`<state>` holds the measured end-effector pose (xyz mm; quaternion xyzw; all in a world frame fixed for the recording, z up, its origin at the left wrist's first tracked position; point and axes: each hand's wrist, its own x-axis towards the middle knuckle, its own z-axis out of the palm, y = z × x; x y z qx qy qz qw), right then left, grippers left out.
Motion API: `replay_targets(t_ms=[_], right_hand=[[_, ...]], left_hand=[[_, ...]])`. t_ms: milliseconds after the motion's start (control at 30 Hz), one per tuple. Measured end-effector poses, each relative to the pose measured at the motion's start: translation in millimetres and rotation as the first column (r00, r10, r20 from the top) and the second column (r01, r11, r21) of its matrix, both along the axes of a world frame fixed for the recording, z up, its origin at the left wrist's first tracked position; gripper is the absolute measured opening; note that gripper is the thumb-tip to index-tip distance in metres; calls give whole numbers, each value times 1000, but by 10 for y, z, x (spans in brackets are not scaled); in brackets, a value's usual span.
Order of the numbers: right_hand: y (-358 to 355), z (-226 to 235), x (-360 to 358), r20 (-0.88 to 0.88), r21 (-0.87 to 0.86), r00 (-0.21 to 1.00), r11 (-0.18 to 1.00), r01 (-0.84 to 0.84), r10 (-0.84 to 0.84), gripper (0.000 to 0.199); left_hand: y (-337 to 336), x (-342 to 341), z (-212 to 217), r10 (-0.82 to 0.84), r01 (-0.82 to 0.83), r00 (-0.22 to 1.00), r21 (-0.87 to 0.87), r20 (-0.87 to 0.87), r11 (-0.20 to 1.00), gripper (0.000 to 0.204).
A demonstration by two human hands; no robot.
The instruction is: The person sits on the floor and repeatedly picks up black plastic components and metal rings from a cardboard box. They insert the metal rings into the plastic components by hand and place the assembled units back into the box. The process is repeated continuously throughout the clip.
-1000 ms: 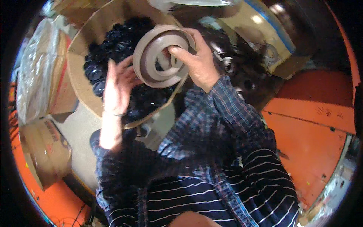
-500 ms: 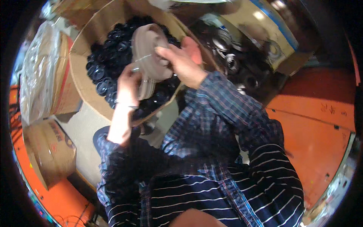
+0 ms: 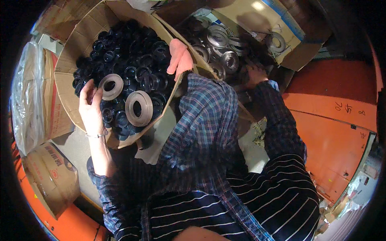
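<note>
My left hand (image 3: 91, 108) is over the left side of a cardboard box (image 3: 66, 86) full of shiny black ring-shaped parts (image 3: 140, 60). Its fingers are bent and apart, at the rim of a flat grey ring (image 3: 111, 86), with no clear grip on it. A second, thicker grey ring (image 3: 138, 108), seemingly a stack of thin ones, lies on the black parts nearby. To the right, my right hand (image 3: 255, 75) reaches into a dark box among silvery metal rings (image 3: 230, 61); shadow hides its fingers.
A pink glove (image 3: 179, 58) hangs over the box's right edge. Loose rings lie against the right box's cardboard flap (image 3: 277, 42). An orange cabinet (image 3: 329, 136) stands at right. At left are a plastic-wrapped carton (image 3: 30, 100) and another cardboard box (image 3: 52, 176).
Both hands held grey rings together over the black parts; those rings now lie there. My left hand moved left, and my right hand moved right into the other box.
</note>
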<state>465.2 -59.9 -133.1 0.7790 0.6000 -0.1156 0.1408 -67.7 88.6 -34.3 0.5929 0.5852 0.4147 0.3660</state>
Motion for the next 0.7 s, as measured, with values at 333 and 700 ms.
replay_targets(t_ms=[333, 700], right_hand=[[-222, -664, 408, -594, -313, 800, 941, -130, -87, 95], [-523, -231, -124, -475, -16, 838, 949, -314, 270, 64]], left_hand=[[-79, 141, 62, -77, 54, 991, -190, -111, 980, 32], [-130, 350, 47, -208, 204, 978, -194, -1, 960, 26]])
